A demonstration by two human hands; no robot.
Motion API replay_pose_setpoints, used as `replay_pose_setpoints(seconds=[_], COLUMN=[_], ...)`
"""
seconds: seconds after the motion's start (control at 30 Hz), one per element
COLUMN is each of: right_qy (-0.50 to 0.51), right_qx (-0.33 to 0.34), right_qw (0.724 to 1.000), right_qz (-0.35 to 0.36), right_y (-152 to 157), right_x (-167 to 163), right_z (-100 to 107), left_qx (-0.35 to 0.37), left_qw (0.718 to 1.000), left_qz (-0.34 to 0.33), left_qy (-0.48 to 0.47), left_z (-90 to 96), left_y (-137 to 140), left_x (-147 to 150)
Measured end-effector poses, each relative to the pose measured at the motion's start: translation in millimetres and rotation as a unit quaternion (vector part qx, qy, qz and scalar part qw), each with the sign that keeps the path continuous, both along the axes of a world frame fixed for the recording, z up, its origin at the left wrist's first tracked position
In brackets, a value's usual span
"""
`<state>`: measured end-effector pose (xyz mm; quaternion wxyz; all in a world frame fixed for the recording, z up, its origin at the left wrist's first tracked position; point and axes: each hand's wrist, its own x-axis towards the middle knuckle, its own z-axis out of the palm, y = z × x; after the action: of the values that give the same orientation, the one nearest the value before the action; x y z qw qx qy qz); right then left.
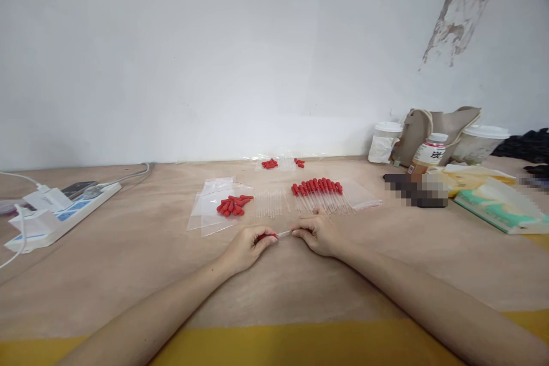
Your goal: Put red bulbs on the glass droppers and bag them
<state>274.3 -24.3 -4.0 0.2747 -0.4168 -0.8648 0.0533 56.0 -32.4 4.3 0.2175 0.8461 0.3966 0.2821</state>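
Observation:
Over the middle of the table [274,291], my left hand [249,249] is closed in a pinch around a red rubber bulb [273,235]. My right hand [318,233] grips the far end of a thin clear dropper tube [284,234]. The tube spans the gap and meets the bulb; how deep it sits is hidden by my left fingers. Beyond my left hand, loose red bulbs [231,206] lie piled on clear plastic bags [205,206]. Bare clear tubes [269,204] lie in a row beside them. Past my right hand is a row of red-bulbed droppers [319,189].
Against the wall lie more bagged bulbs and tubes [270,164]. A white power strip [71,214] with chargers and cables occupies the left. On the right are a bottle [429,151], two lidded cups [385,143], a beige bag [446,123] and a green-white tissue pack [500,206].

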Motion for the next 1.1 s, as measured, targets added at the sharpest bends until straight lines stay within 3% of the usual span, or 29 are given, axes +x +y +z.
replay_pose_setpoints(seconds=[0.23,0.5,0.7,0.9,1.0,1.1], right_qy=[-0.018,-0.010,-0.006,-0.085,-0.099,-0.034], right_qx=[0.110,0.113,0.101,0.193,0.190,0.122], right_qw=[0.994,0.993,0.995,0.978,0.976,0.977], right_qz=[-0.001,0.016,-0.011,0.010,-0.035,-0.170], right_y=[-4.3,-6.3,-6.1,-7.6,-6.2,4.3], right_x=[-4.4,-14.4,-17.9,-8.9,-1.1,7.6], right_z=[-7.6,-11.0,-10.1,-2.7,0.3,6.6], left_qx=[0.039,0.111,0.162,0.181,0.162,0.127], left_qw=[0.999,0.992,0.983,0.982,0.987,0.991], left_qz=[0.004,-0.032,-0.050,-0.050,-0.007,0.033], left_qy=[0.019,0.045,0.075,0.020,-0.008,-0.005], left_z=[-3.5,-8.4,-2.9,-4.3,-7.2,-9.2], left_y=[1.4,3.9,11.4,14.5,14.2,14.8], left_x=[-0.8,-1.2,-3.2,-7.9,-10.8,-13.0])
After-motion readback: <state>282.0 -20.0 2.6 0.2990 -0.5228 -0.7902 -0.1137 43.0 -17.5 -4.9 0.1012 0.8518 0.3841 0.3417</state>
